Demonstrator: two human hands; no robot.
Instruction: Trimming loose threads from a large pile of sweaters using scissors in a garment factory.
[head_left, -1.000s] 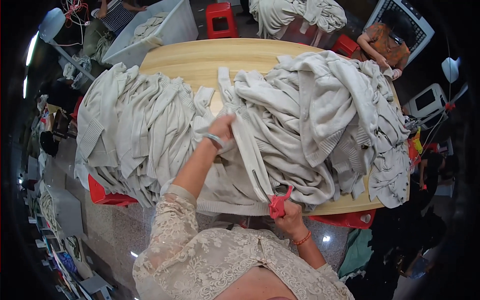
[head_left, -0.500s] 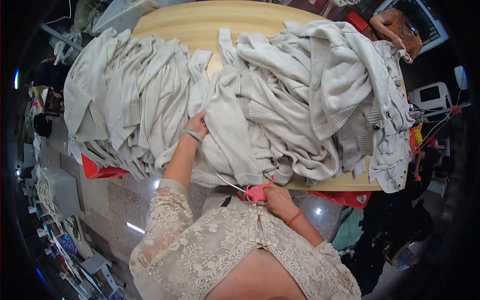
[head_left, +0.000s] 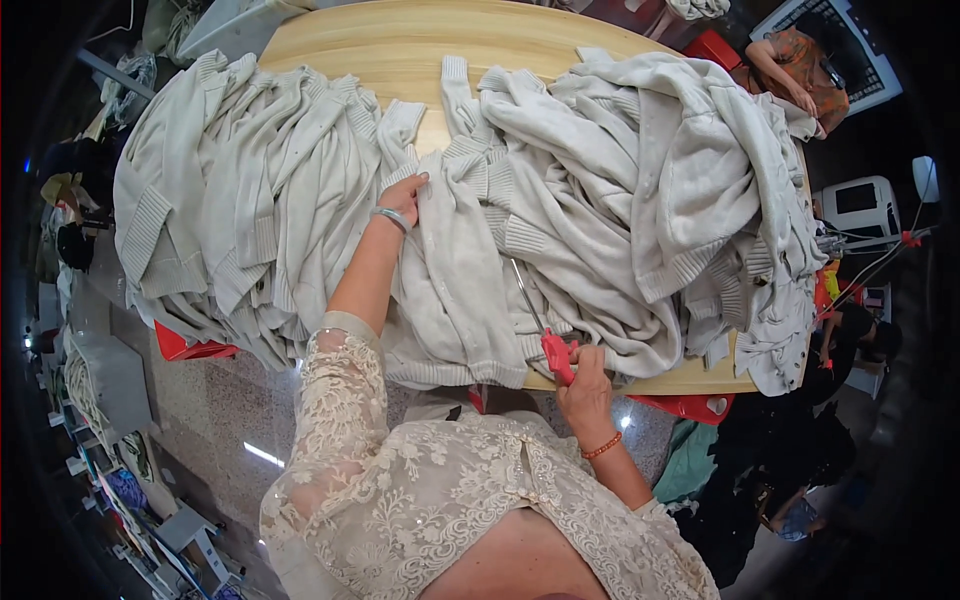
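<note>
- Two heaps of cream knitted cardigans covered most of the round wooden table (head_left: 400, 45): a flatter stack (head_left: 240, 210) toward its left edge and a tumbled pile (head_left: 650, 190) toward its right edge, spilling over the rim.
- Between them, one cardigan (head_left: 455, 290) lay spread lengthwise from the table's middle to its near edge; it was pale cream, with a ribbed hem hanging just over the near rim and ribbed cuffs bunched at its far end.
- The left hand (head_left: 405, 198) rested flat on the far part of that cardigan, fingers spread and pressing the knit, not closed on anything; a silver bangle (head_left: 388, 216) sat at the wrist.
- The right hand (head_left: 583, 372) was at the near edge of the table, clenched around the red handles of a pair of scissors (head_left: 545, 325).
- The thin scissor blades pointed away across the cloth, lying along the cardigan's right side; whether they were apart or together could not be told.
- An orange bead bracelet (head_left: 603, 446) circled the right wrist.
- A red stool (head_left: 190, 347) showed under the table's left edge.
- Another person (head_left: 800, 75) sat beyond the far right corner.
</note>
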